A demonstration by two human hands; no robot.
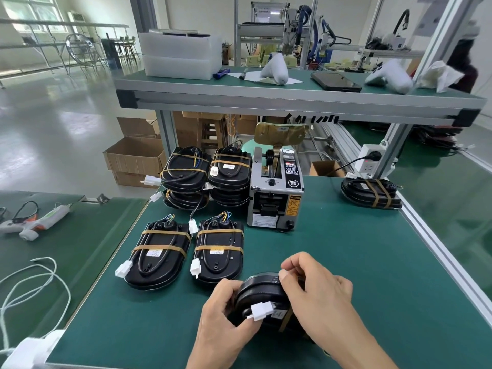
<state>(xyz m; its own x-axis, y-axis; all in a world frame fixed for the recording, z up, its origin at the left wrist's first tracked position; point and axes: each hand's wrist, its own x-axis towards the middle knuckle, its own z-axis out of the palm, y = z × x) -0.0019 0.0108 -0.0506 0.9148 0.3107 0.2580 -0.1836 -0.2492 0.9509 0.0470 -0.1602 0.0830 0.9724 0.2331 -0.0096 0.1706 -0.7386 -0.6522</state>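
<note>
Because the black housing [255, 291] is tipped up on its edge rather than lying flat, both of its faces are within reach, which suits wrapping a band round it. It sits low on the green tabletop [346, 262], just in front of the person and between the two hands. The left hand [221, 312] cups its left side, the grip curled round the rim with the thumb close under the white connector [262, 311], probably to keep the lead's loose end from swinging. The right hand [319, 291] arches over the top, its grip pinching at the upper rim between thumb and forefinger. Whether a tape end lies under the thumb cannot be told. One brown tape band [286, 319] already crosses the lower part of the housing.

Two finished units [157, 251] [219, 251] lie flat just beyond, each with two brown bands over its coiled cable. Their matching layout suggests a second band is what remains here. Behind them stand two stacks [186, 177] [230, 174] of banded units, beside the automatic tape dispenser [274, 193], which faces the person so that cut strips come easily to hand. Another banded pile [372, 193] rests well apart at the right edge. Short dark strips [314, 119] hang from the shelf rail above the dispenser.
</note>
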